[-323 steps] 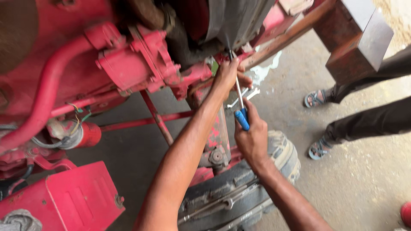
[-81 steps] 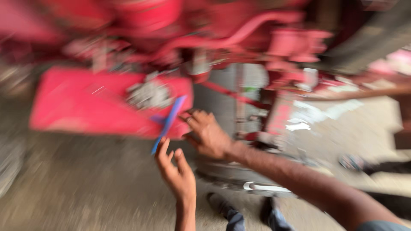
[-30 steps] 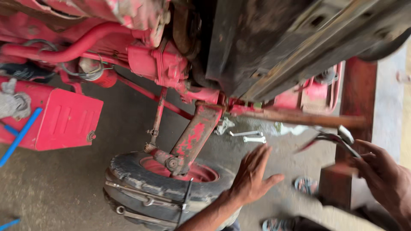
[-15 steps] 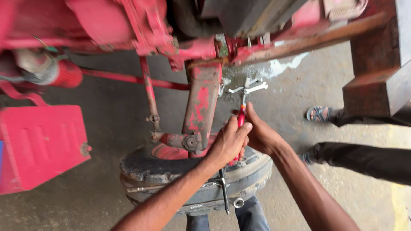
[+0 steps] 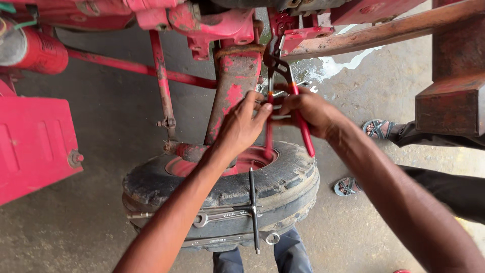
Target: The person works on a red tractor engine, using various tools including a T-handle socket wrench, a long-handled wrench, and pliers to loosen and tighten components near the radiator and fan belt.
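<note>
Since half a second ago both hands have risen from the tyre toward the red frame. Right hand (image 5: 308,108) grips the red-handled pliers (image 5: 283,91), jaws up at 12 o'clock against the frame (image 5: 237,76); left hand (image 5: 242,126) pinches one handle. If the jaws bite poorly they could slip and nip fingers. Wrenches (image 5: 227,217) at 6 o'clock could slide off the tyre (image 5: 283,187).
</note>
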